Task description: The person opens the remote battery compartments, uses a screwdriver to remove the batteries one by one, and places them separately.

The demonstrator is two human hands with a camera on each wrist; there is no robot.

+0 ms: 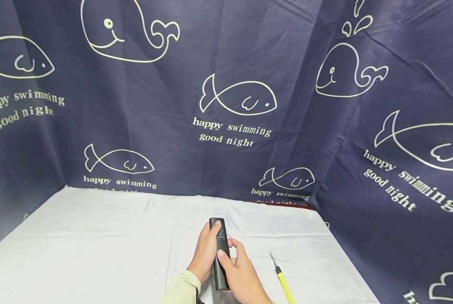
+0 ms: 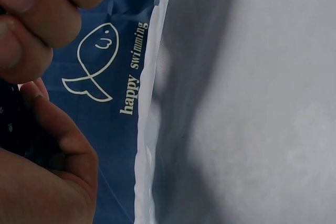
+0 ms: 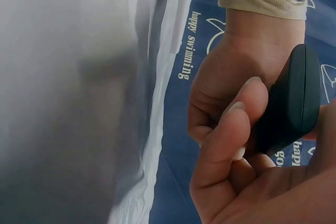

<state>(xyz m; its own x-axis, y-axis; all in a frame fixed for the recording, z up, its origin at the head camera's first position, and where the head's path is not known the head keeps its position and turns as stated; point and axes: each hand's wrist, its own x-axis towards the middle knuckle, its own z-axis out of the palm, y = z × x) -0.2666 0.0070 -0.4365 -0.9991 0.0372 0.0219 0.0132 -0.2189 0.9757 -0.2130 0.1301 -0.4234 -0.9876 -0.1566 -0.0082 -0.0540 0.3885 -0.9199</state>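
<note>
A black remote control (image 1: 221, 276) stands tilted up over the table, its face with small printed text towards me. My left hand (image 1: 203, 255) grips its upper left side, thumb lying along the printed face. From the right, my right hand (image 1: 244, 273) holds its lower half, with the thumb pressed on the face. In the right wrist view, the remote's rounded end (image 3: 299, 98) shows beside my curled right fingers (image 3: 220, 145). The left wrist view shows curled left fingers (image 2: 52, 9); the remote is mostly out of sight there.
A screwdriver with a yellow handle (image 1: 285, 287) lies on the white-covered table (image 1: 97, 253), right of my right hand, its metal tip pointing away. Dark blue cloth (image 1: 173, 105) printed with fish and whales hangs behind and at both sides.
</note>
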